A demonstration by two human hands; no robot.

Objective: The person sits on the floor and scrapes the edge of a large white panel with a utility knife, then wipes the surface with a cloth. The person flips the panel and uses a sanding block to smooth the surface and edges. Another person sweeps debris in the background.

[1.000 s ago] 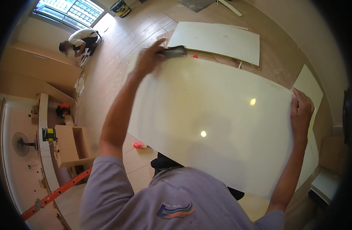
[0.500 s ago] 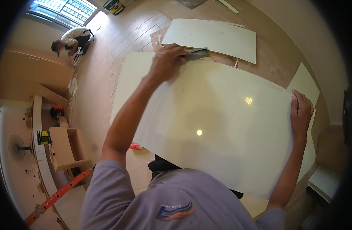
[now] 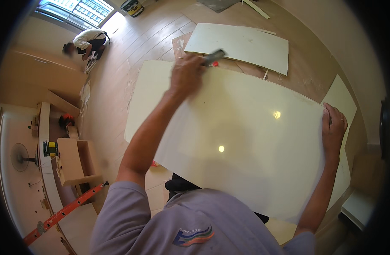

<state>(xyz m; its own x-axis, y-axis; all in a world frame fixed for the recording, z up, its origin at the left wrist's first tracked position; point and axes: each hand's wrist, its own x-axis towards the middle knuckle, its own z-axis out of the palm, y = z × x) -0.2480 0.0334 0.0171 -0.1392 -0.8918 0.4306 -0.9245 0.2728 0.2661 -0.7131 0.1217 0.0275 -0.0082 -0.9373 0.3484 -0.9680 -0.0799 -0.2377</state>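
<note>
A large glossy cream-white panel (image 3: 254,144) stretches in front of my body, with ceiling lights reflected in it. At its far edge, my left hand (image 3: 187,76) is closed around a dark grey, flat, block-like tool (image 3: 214,57), which points up and right. Motion blurs that hand, and I cannot tell whether the tool touches the edge. My right hand (image 3: 334,127) grips the panel's right edge, fingers bent over the far right corner. Another pale panel (image 3: 146,89) shows beneath on the left.
More white panels lie on the floor, one beyond (image 3: 246,44) and another at right (image 3: 341,100). A co-worker (image 3: 91,42) crouches at far left. An orange ladder (image 3: 65,212), a wooden box (image 3: 74,161) and a fan (image 3: 22,157) are at left; a bucket (image 3: 132,7) stands at back.
My left hand has shifted slightly right, and the tool has tilted upward at its far end. A small red thing now shows beside the tool. My right hand keeps its grip.
</note>
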